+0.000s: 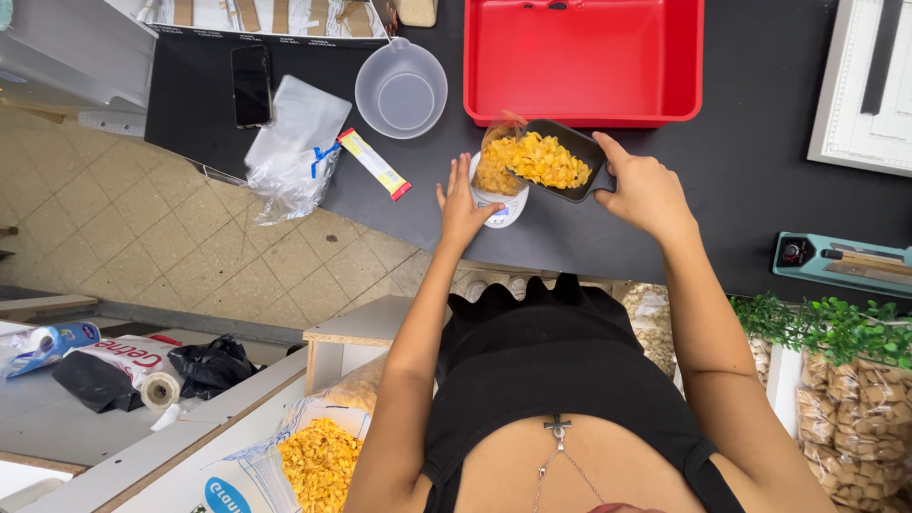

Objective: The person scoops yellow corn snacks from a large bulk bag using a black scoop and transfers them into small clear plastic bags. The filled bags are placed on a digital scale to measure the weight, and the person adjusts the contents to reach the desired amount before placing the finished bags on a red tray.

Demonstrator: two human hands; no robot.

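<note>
Chips are sliding: right hand (646, 195) is gripping the black scoop (560, 160), tilting it toward nine o'clock into the bag (494, 166); left hand (464, 211), fingers spread, is steadying bag on the scale (503, 207).

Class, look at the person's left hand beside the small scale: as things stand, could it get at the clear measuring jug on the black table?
Probably yes. The left hand is free, and bare black table lies between it and the clear measuring jug; nothing stands in between.

The scene is viewed steeply downward from a single head-worn camera, close over the dark worktop (741, 161), with tiled floor (142, 237) seen left.
</note>
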